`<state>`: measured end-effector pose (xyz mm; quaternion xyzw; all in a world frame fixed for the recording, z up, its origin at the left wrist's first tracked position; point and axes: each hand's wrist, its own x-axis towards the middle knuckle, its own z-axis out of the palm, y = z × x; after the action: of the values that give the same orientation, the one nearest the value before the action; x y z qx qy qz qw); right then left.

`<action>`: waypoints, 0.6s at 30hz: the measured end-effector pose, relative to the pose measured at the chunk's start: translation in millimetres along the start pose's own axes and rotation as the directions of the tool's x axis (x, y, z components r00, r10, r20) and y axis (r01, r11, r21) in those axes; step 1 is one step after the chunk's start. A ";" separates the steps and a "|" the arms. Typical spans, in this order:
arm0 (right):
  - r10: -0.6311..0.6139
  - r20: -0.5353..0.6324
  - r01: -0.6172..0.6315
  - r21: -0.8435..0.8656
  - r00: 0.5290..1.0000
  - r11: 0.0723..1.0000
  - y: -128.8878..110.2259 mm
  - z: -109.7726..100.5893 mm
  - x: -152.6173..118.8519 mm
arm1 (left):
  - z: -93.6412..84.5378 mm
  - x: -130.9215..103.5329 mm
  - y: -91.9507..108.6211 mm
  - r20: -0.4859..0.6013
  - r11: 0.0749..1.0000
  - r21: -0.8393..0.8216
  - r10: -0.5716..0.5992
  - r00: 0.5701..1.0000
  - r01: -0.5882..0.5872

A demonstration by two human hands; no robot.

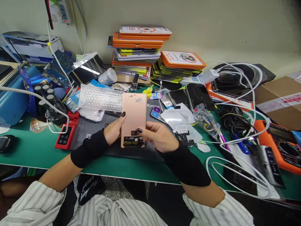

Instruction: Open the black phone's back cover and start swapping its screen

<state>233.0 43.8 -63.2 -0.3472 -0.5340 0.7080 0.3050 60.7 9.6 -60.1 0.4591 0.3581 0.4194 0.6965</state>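
Observation:
A flat pink-gold phone screen panel (134,116) is held upright over the dark work mat (94,131). Its back faces me, with a small dark circuit strip along its lower end. My left hand (115,127) grips the panel's left edge, thumb on the back. On the lower right, my right hand (161,136) holds the same panel, with thumb or finger by a small dark square above the strip. The fingers behind the panel are hidden. Bubble wrap (101,97) lies just left of the panel, and white peeled film (177,116) lies to its right.
Stacked orange and yellow-edged boxes (143,44) stand by the wall. A red device (66,133) sits left on the green table (98,168). White cables (254,94), an orange multimeter (279,150) and a cardboard box (279,97) are on the right.

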 end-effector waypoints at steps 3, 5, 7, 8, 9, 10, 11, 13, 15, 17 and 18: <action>-0.127 -0.090 0.111 -0.165 0.988 0.980 -10.5 -33.1 -14.5 | -14.8 -12.3 11.9 -0.144 0.946 0.303 0.167 0.975 -0.117; -0.138 -0.104 0.095 -0.342 0.985 0.935 -14.0 -62.3 -31.0 | -27.9 -24.1 18.6 -0.173 0.771 0.635 0.203 0.964 -0.049; -0.096 -0.099 0.042 -0.446 0.990 0.894 -13.0 -86.1 -45.5 | -40.6 -34.2 20.1 -0.126 0.456 0.890 0.199 0.972 0.022; -0.045 -0.093 -0.001 -0.449 0.995 0.893 -11.0 -94.3 -50.6 | -46.0 -37.6 18.7 -0.087 0.312 0.950 0.165 0.982 0.032; 0.025 -0.077 -0.056 -0.432 0.997 0.900 -8.4 -99.9 -53.9 | -50.8 -39.6 16.4 -0.056 0.202 0.979 0.125 0.991 0.030; 0.093 -0.060 -0.109 -0.410 0.994 0.905 -5.5 -103.1 -55.8 | -54.7 -40.2 13.5 -0.036 0.128 0.991 0.080 0.996 0.025; 0.144 -0.042 -0.149 -0.388 0.989 0.910 -2.8 -104.8 -56.7 | -57.8 -39.6 10.7 -0.026 0.082 0.996 0.043 0.999 0.022; 0.196 -0.009 -0.185 -0.374 0.980 0.909 1.5 -106.0 -57.7 | -61.5 -36.1 6.4 -0.027 0.043 0.999 -0.001 1.000 0.027; 0.241 0.038 -0.208 -0.386 0.970 0.899 4.6 -107.5 -59.8 | -61.5 -32.3 5.0 -0.031 0.044 0.999 -0.009 0.999 0.031; 0.263 0.078 -0.207 -0.425 0.962 0.881 8.3 -109.2 -61.5 | -57.5 -31.4 5.6 -0.040 0.063 0.997 -0.005 0.999 0.040; 0.234 0.087 -0.169 -0.458 0.968 0.873 11.2 -109.3 -59.8 | -54.1 -32.4 6.0 -0.044 0.073 0.996 -0.001 0.999 0.044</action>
<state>356.0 52.6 -84.7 -0.4114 -0.6631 0.6167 0.1033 -1.4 -0.3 -68.2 0.7983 0.5656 0.0598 0.1983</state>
